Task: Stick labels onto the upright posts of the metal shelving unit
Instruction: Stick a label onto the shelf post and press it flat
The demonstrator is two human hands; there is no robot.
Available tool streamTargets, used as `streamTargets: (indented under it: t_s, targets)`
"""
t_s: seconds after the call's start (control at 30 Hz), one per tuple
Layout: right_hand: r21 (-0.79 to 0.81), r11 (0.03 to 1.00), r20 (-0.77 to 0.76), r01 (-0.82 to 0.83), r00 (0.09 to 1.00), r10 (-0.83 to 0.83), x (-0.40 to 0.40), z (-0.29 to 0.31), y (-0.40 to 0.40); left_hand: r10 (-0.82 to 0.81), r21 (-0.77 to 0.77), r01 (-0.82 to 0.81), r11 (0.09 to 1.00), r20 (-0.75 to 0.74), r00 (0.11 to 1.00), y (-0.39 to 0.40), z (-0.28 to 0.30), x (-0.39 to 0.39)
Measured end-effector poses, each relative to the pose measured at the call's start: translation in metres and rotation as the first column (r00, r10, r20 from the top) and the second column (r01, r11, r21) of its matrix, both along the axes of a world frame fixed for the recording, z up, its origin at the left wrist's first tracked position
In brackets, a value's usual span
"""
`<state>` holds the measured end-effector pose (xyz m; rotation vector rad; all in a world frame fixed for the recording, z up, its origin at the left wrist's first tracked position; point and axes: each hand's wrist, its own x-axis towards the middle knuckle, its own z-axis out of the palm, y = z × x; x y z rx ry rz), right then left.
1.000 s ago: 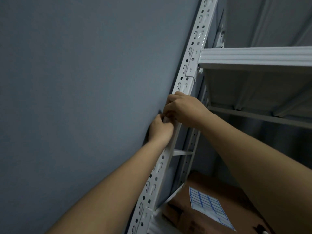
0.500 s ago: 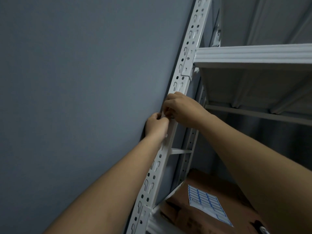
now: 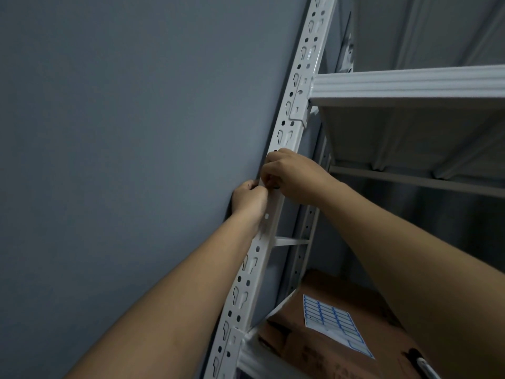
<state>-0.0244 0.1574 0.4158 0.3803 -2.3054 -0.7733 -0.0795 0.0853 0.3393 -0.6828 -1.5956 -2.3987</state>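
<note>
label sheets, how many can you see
1: a label sheet lying flat on the cardboard box on the lower shelf, at the lower right. Any single label between the hands at the post is hidden.

Two hands are in view, the left hand (image 3: 250, 198) and the right hand (image 3: 292, 173), both at one white slotted front post (image 3: 296, 105). A second post (image 3: 306, 236) stands farther back, making two uprights. One shelf (image 3: 410, 83) crosses at upper right. One cardboard box (image 3: 314, 348) lies below, carrying one label sheet (image 3: 332, 321).
</note>
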Motion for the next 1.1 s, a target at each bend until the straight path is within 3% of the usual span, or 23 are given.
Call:
streamTargets:
  t_s: [0.43,0.73,1.1]
  targets:
    - [-0.081,0.997,0.004,-0.017,1.0,0.017,0.006,0.007,0.004,-0.021,-0.023,0.02,1.0,-0.046,0.999,0.003,-0.004,-0.005]
    - [-0.029,0.998,-0.005,0.05,0.999,-0.05,0.015,0.004,0.004,-0.025,-0.002,0.025,1.0,-0.058,0.998,0.002,-0.006,0.0]
    - [-0.098,0.99,0.002,0.097,0.995,-0.097,0.023,0.002,0.005,-0.026,-0.026,0.024,0.999,-0.094,0.995,0.004,-0.007,-0.007]
